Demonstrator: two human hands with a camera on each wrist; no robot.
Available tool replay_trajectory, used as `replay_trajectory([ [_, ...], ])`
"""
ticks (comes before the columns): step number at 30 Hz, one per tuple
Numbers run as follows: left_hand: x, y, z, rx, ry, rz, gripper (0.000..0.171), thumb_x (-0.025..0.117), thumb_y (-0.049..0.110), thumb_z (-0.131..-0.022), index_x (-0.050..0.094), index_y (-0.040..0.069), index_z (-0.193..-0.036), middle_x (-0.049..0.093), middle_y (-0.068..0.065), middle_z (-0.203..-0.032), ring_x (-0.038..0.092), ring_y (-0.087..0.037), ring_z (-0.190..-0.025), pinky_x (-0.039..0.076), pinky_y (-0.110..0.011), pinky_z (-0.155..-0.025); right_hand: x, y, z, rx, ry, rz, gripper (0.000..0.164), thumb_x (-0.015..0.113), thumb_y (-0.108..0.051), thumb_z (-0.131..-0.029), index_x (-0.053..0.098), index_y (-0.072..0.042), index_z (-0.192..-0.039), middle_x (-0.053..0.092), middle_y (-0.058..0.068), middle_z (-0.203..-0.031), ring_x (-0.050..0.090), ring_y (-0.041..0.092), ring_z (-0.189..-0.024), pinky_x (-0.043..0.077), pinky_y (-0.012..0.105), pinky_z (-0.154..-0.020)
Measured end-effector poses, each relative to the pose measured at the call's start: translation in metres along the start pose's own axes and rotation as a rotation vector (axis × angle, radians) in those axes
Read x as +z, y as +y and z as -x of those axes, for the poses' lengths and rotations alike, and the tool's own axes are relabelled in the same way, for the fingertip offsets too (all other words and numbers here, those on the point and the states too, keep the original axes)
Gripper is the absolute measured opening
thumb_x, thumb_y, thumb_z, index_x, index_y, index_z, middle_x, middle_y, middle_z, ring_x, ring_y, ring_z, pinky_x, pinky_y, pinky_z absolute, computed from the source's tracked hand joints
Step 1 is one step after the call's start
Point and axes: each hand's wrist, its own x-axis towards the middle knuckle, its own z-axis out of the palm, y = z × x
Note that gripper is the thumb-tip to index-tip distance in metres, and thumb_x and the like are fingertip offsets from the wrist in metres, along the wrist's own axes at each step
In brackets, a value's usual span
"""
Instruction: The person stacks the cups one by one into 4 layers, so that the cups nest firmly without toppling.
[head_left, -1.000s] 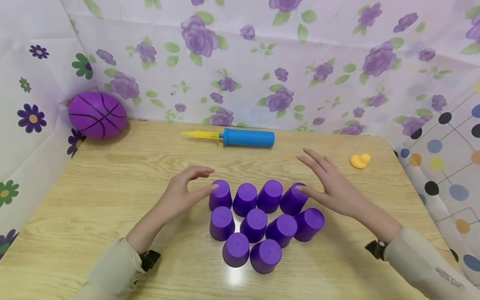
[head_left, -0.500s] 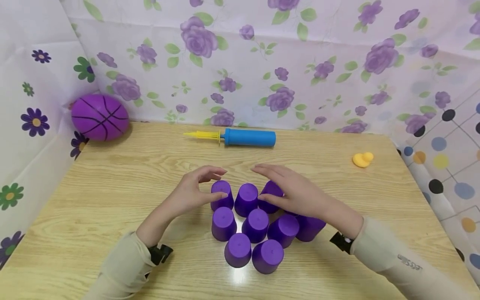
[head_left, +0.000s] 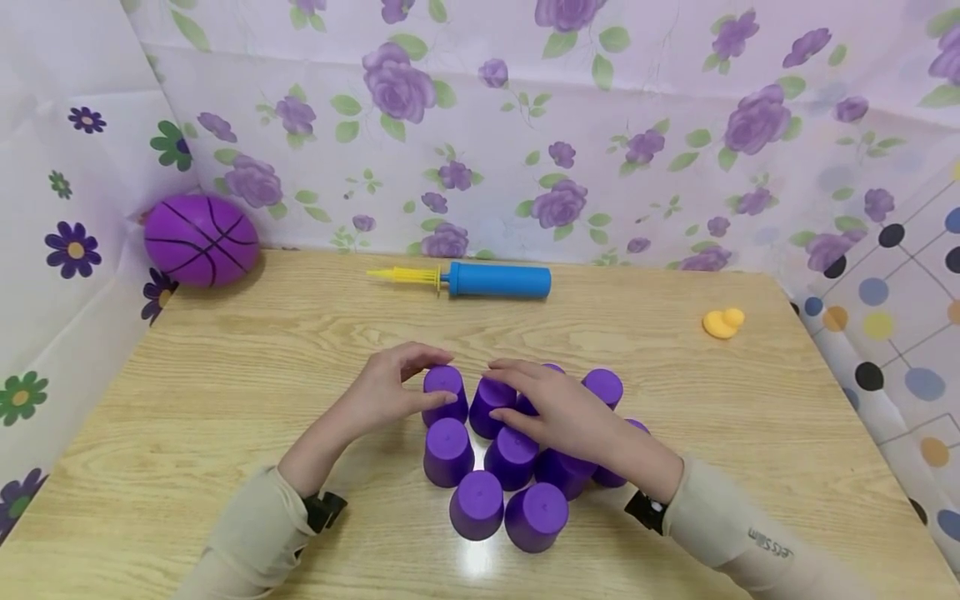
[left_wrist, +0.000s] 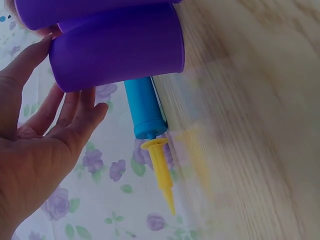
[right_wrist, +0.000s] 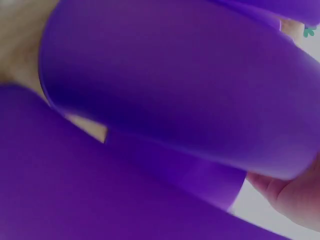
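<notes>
Several purple cups stand upside down in rows on the wooden table, including a front cup (head_left: 477,504) near the person. My left hand (head_left: 386,388) holds the back-left cup (head_left: 444,382), its thumb on the near side and its fingers at the back. In the left wrist view, the thumb and fingertips touch the end of this cup (left_wrist: 120,47). Beside it, my right hand (head_left: 570,412) grips the second cup (head_left: 483,412) of the back row between thumb and fingers. The right hand and forearm partly cover several other cups. Cup walls fill most of the right wrist view.
A blue and yellow hand pump (head_left: 498,280) lies along the back of the table (head_left: 300,333). A purple ball (head_left: 201,242) sits at the back left corner. On the right is a small yellow rubber duck (head_left: 723,323). Flowered sheets hang behind.
My right hand has swept left from the right end of the back row to the second cup. My left hand has shifted slightly right and its fingers have come in around the back-left cup.
</notes>
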Motion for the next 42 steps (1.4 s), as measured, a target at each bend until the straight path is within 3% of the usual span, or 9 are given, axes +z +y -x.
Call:
replay_trajectory([
  [8, 0.003, -0.003, 0.001, 0.011, -0.014, -0.021, 0.039, 0.08, 0.018, -0.074, 0.067, 0.009, -0.11, 0.065, -0.004, -0.11, 0.059, -0.023, -0.109, 0.049, -0.034, -0.096, 0.01, 0.0, 0.002, 0.038, 0.045, 0.008, 0.044, 0.063, -0.031, -0.09, 0.057, -0.011, -0.128, 0.054, 0.007, -0.131, 0.052, 0.021, -0.12, 0.045, 0.035, -0.101],
  [18, -0.003, -0.005, 0.007, 0.014, -0.041, -0.088, 0.052, 0.083, 0.013, -0.069, 0.064, 0.006, -0.117, 0.063, -0.008, -0.117, 0.059, -0.025, -0.11, 0.05, -0.033, -0.094, 0.015, -0.003, -0.006, 0.035, 0.039, -0.071, 0.039, 0.065, -0.021, -0.089, 0.06, -0.004, -0.123, 0.059, 0.01, -0.125, 0.054, 0.022, -0.118, 0.046, 0.033, -0.1],
  [22, -0.01, -0.006, 0.012, -0.006, 0.038, -0.147, 0.05, 0.081, 0.007, -0.07, 0.062, 0.001, -0.116, 0.062, -0.014, -0.115, 0.06, -0.03, -0.106, 0.053, -0.037, -0.089, 0.018, -0.01, -0.011, -0.04, 0.023, -0.028, 0.038, 0.063, -0.019, -0.09, 0.059, -0.001, -0.123, 0.058, 0.013, -0.126, 0.055, 0.024, -0.118, 0.047, 0.032, -0.099],
  [28, -0.008, 0.002, -0.007, -0.004, 0.182, -0.224, 0.052, 0.081, 0.006, -0.07, 0.059, -0.003, -0.116, 0.06, -0.019, -0.115, 0.059, -0.032, -0.106, 0.054, -0.038, -0.087, 0.014, -0.012, -0.006, -0.013, 0.027, 0.06, 0.038, 0.063, -0.017, -0.09, 0.058, -0.001, -0.124, 0.058, 0.013, -0.127, 0.055, 0.024, -0.117, 0.049, 0.033, -0.096],
  [42, -0.012, 0.0, -0.049, -0.098, 0.151, -0.111, 0.054, 0.079, 0.006, -0.073, 0.057, -0.004, -0.121, 0.06, -0.021, -0.117, 0.059, -0.033, -0.107, 0.053, -0.04, -0.089, 0.01, -0.005, -0.002, 0.015, 0.039, 0.006, 0.038, 0.063, -0.018, -0.09, 0.058, -0.003, -0.125, 0.058, 0.011, -0.127, 0.055, 0.023, -0.118, 0.047, 0.032, -0.098],
])
